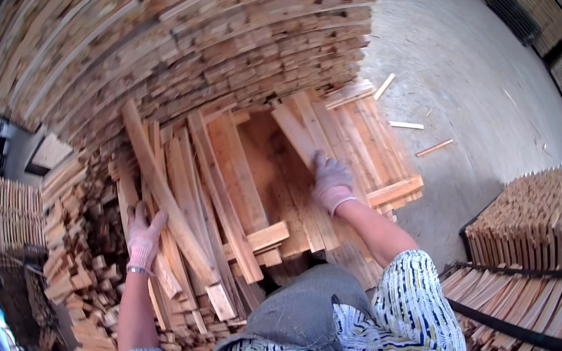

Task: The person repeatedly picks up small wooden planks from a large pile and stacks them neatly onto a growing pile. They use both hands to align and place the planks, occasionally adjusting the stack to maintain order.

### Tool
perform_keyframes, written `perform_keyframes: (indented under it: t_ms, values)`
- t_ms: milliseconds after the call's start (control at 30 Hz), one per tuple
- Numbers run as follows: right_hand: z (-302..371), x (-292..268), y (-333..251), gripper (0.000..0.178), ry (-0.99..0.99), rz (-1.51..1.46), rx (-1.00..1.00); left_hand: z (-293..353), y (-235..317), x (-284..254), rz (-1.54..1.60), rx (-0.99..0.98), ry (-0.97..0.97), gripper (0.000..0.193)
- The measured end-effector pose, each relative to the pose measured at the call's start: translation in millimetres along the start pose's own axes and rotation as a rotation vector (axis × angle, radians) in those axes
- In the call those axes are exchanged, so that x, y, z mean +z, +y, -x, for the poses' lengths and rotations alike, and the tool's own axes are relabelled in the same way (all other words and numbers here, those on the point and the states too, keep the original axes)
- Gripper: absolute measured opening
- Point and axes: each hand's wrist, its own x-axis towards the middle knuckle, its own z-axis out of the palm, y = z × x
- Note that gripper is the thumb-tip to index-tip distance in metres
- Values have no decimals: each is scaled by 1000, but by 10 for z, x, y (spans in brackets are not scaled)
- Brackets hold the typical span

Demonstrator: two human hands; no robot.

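My left hand (pixel 144 241), in a thin pale glove, lies beside a long thick plank (pixel 173 200) on a loose slanting heap of boards. Its fingers are spread and touch the wood without closing round a piece. My right hand (pixel 332 183), gloved too, has its fingers bent over the near end of a wooden board (pixel 295 136), which slants away to the far left. Under that board is a low stack of reddish boards (pixel 365 141) with short crosspieces (pixel 394 190) near its edge. Part of the right hand's grip is hidden from above.
A tall wall of stacked planks (pixel 244 27) rises at the far side. Short offcuts (pixel 83 277) are heaped at left. Strapped bundles (pixel 540 219) stand at right, crossed by a dark bar (pixel 504 325). Thin strips (pixel 434 147) lie on the grey concrete floor (pixel 465 94).
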Motion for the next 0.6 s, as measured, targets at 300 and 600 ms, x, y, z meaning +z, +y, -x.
perform_keyframes:
  t_ms: [300,600]
  values:
    - [-111,-391,1211,87,-98,-812,-26,-56,-364,192,427,-33,-48,92]
    - [-1132,434,1943,88,-331,-708,59,-140,-595,206,713,-91,-151,95]
